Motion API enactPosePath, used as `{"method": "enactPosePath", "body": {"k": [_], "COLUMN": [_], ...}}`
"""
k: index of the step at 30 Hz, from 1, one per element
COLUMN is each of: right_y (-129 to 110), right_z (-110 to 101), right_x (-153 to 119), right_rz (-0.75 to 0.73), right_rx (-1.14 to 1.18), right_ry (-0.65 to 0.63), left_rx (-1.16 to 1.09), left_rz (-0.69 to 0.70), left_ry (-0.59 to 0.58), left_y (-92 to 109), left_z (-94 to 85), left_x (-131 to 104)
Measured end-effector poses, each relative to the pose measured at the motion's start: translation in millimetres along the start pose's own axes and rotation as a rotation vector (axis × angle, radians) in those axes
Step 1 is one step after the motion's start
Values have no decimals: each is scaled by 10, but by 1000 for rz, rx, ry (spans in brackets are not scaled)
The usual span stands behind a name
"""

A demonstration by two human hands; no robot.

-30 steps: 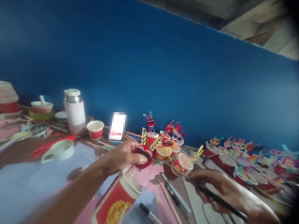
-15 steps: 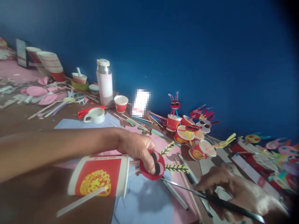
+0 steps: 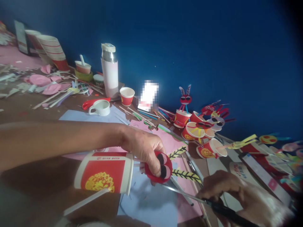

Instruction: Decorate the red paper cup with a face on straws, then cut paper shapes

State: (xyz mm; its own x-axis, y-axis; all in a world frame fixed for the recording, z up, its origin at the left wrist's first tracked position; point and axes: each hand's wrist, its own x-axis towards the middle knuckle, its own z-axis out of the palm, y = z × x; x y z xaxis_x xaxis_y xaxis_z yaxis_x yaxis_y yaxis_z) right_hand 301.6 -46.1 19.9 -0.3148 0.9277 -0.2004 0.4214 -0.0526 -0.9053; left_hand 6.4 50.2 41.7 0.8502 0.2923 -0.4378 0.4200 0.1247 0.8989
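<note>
My left hand (image 3: pixel 144 149) pinches a red paper face (image 3: pixel 158 167) with large black-and-pink eyes, thumb on top. Two yellow leaf-like antennae (image 3: pixel 187 174) with black markings stick out from it to the right. Pale strips join the face to a red and white paper cup (image 3: pixel 104 171) lying on its side, with a white strip (image 3: pixel 87 201) across it. In my right hand (image 3: pixel 236 195) is a slim metal tool with a black handle (image 3: pixel 224 211). Its thin shaft reaches to the lower edge of the face; the tip looks partly hidden there.
Finished cup figures (image 3: pixel 193 130) crowd the right side, near a phone (image 3: pixel 265 176). Behind my left arm stand a white mug (image 3: pixel 100 107), a small cup (image 3: pixel 127 96) and a thermos (image 3: pixel 110 75). Paper scraps (image 3: pixel 40 79) litter the left. A blue wall (image 3: pixel 189 47) closes the back.
The view has tilted and shifted slightly, so the hands and the cup sit a little further right. Both hands keep their holds, and the tool's tip stays at the face's lower edge.
</note>
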Motion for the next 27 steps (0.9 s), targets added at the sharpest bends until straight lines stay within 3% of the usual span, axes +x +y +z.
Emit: {"method": "enactPosePath", "body": {"k": [4, 10, 14, 19, 23, 27], "right_y": [-17, 10, 59, 192, 346, 420], "right_z": [-43, -83, -59, 110, 242, 278], "right_x": [14, -16, 46, 228, 273, 265], "right_rz": [-33, -31, 56, 172, 144, 108], "right_rx": [-257, -337, -191, 217, 372, 283], "right_ry": [-213, -273, -401, -644, -696, -686], "left_rx": [84, 40, -44, -220, -239, -233], "left_rz": [34, 12, -79, -197, -234, -246], "left_ry": [-13, -23, -143, -298, -329, -326], "left_y": [4, -1, -53, -193, -284, -318], "left_z": [41, 57, 11, 4, 65, 103], "left_x": [-8, 9, 66, 132, 162, 197]}}
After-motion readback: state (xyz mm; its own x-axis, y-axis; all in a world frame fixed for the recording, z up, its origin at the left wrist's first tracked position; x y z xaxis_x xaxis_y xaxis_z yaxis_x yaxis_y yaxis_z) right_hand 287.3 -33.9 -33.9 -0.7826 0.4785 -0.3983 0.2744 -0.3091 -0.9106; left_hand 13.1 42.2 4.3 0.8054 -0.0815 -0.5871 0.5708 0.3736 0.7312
